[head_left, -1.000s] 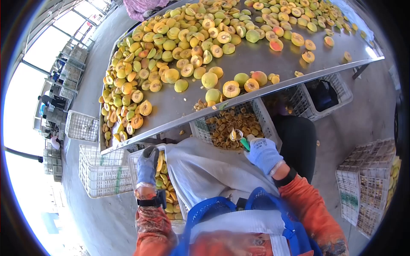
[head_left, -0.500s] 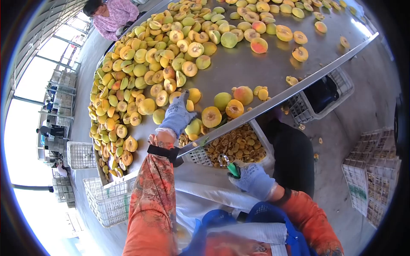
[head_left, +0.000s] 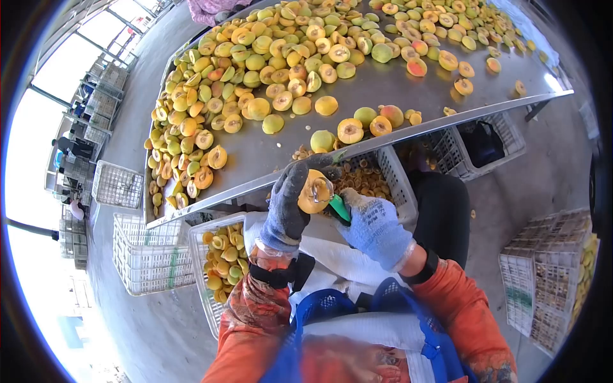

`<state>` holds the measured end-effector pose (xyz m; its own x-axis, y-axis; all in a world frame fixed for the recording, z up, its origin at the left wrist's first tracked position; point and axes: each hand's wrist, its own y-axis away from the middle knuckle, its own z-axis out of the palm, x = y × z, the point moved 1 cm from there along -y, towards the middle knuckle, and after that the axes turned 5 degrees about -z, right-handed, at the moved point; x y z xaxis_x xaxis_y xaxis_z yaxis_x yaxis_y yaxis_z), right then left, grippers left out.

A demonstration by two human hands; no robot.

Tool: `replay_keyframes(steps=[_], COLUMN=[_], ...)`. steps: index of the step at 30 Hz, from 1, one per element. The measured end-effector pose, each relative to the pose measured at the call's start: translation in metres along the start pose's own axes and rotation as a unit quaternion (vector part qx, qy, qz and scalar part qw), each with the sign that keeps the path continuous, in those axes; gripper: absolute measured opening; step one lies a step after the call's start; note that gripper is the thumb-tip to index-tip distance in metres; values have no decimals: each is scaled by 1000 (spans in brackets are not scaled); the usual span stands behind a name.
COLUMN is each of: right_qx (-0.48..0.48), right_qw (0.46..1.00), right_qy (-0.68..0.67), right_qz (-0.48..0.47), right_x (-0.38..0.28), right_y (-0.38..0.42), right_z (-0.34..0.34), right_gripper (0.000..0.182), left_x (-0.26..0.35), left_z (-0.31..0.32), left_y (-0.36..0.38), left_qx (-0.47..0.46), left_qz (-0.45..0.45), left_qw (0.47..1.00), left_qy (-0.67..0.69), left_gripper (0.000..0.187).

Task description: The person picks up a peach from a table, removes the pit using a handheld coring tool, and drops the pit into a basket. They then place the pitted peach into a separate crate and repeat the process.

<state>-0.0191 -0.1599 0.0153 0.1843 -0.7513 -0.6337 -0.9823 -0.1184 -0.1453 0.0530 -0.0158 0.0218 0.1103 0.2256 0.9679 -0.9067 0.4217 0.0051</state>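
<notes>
Below the table edge, my left hand point(head_left: 287, 204) in a grey and blue glove is wrapped round a halved peach point(head_left: 314, 191), cut face toward the right. My right hand point(head_left: 377, 226), gloved in light blue, grips a green-handled tool point(head_left: 340, 209). The tool's metal loop point(head_left: 324, 186) is at the cut face of the fruit. Beyond my hands, many fruit halves point(head_left: 255, 62) lie on the metal table point(head_left: 255, 159). Under the edge, a crate point(head_left: 402, 185) holds brown pits point(head_left: 364, 180), partly hidden by my hands.
A crate of peach halves point(head_left: 227, 255) stands at my lower left, with a white crate point(head_left: 150, 255) beside it. Another crate point(head_left: 511, 137) holds something black. Stacked crates point(head_left: 543, 281) stand at right. Part of a person point(head_left: 214, 9) shows beyond the table.
My left hand has drawn back from the table toward my right hand, now with a peach half in it. The tool has met the fruit. The view has shifted, showing the crate of halves.
</notes>
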Motion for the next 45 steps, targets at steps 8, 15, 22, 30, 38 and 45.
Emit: replay_keyframes(steps=[8,15,22,30,38,45], right_qx=[-37,-43,-75,-139,-231,-231], right_qw=[999,997,995,990,913,734], right_qy=[-4,-42,-27,-7,-311,-602], right_qz=[-20,-48,-59,-7,126,214], right_x=[-32,-44,-18,-22,-58,-60], right_y=[27,36,53,51,47,51], right_z=[3,1,27,10,-20,-8], right_gripper=[26,26,37,36,20,18], left_x=[20,21,21,21,21,16], left_z=[6,2,14,25,23,9], left_y=[37,56,75,73,68,58], left_qx=[1,81,65,25,58,22], left_qz=[136,288,188,111,117,78], left_qw=[968,823,826,933,961,965], left_qy=[-212,-483,-528,-342,-244,-249], left_gripper=[35,28,36,33,34,33])
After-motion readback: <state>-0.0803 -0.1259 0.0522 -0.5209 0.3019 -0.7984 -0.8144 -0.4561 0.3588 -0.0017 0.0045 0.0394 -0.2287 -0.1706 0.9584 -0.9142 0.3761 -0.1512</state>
